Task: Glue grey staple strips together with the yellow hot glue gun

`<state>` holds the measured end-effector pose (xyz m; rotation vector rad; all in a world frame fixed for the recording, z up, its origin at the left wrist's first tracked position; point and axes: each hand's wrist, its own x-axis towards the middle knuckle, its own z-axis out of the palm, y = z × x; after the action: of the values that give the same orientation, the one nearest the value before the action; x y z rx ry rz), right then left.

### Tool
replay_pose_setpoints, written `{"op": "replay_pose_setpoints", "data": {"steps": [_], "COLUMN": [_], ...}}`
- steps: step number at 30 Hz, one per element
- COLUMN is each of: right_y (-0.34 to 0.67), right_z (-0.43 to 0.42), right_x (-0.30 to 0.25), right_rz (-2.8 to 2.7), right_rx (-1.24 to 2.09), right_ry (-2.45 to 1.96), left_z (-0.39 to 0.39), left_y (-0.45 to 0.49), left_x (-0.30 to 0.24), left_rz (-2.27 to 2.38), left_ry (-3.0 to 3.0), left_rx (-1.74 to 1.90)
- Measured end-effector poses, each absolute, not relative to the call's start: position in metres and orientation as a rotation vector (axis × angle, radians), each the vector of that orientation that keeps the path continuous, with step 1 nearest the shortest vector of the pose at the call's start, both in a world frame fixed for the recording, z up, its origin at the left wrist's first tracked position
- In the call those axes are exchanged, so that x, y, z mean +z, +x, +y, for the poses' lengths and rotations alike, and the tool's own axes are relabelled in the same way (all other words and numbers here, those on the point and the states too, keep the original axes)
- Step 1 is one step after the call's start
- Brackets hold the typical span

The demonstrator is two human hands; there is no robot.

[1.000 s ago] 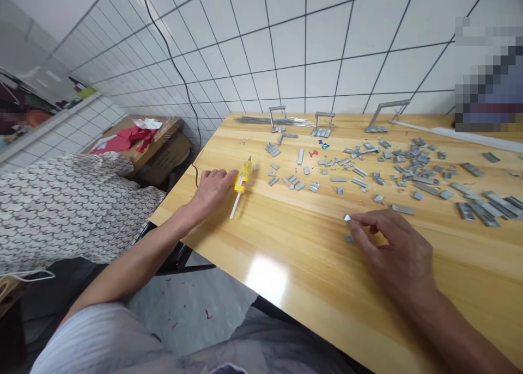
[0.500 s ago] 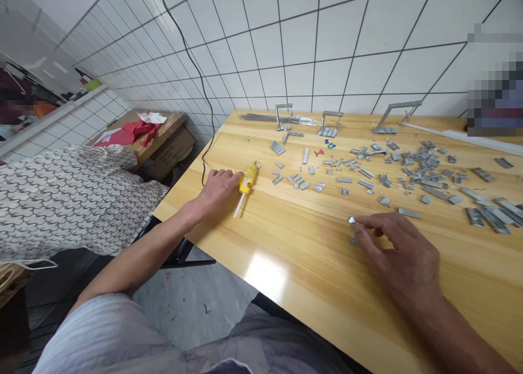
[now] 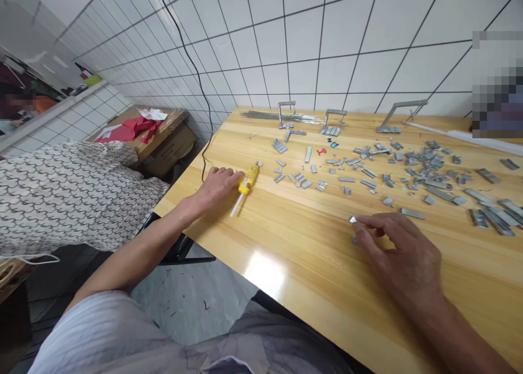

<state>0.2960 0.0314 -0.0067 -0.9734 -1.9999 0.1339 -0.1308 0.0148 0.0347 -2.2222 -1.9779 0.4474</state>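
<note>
My left hand (image 3: 218, 188) rests on the table at its left side, closed around the handle of a yellow hot glue gun (image 3: 250, 177). The handle is hidden under the fingers. A white glue stick sticks out of the gun's rear, and the nozzle points away from me. Over the table's middle right, my right hand (image 3: 402, 251) pinches a small shiny metal piece (image 3: 353, 220) between thumb and index finger. Below that piece, its reflection or another small bit shows on the tabletop; I cannot tell which. Several loose silver metal pieces (image 3: 429, 164) lie scattered beyond my right hand.
Bent metal strip frames (image 3: 335, 112) stand on short strips along the tiled wall, beside a bundle of thin wires (image 3: 281, 116). A black cord (image 3: 202, 85) hangs down to the table's left edge. Red cloth (image 3: 137, 129) lies on a box at left. Longer strips (image 3: 496, 219) lie far right.
The view has shifted slightly, so the items on the table sit a little further right. Both hands keep their holds, with hardly any movement.
</note>
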Motion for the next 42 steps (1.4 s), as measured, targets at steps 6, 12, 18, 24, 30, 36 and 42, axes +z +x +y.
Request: {"op": "replay_pose_setpoints", "data": {"steps": [6,12,18,24,30,36,42], "right_y": [0.295,0.293,0.293,0.293,0.294,0.294,0.293], "right_z": [0.030,0.029,0.030,0.030,0.030,0.029,0.028], "right_x": [-0.003,-0.001,-0.006,-0.005,-0.004,-0.004,-0.003], "right_rz": [-2.010,-2.000,-1.999,-1.998,-2.006,-2.010,-2.015], "right_rx": [0.129,0.118,0.132,0.115,0.136,0.159,0.157], "right_ry": [-0.968,-0.974,-0.997,-0.998,-0.987,-1.010,-1.003], "left_z": [0.013,0.004,0.005,0.020,0.016,0.004,0.009], "left_y": [-0.129,-0.128,-0.126,-0.117,-0.118,-0.117,-0.116], "left_x": [0.040,0.043,0.050,0.044,0.037,0.040,0.043], "left_rz": [-1.965,-1.933,-1.946,-1.939,-1.907,-1.904,-1.996], "left_ry": [-2.227,-2.234,-2.184,-2.194,-2.210,-2.210,-2.159], "left_rx": [0.485,0.513,0.478,0.462,0.438,0.433,0.361]}}
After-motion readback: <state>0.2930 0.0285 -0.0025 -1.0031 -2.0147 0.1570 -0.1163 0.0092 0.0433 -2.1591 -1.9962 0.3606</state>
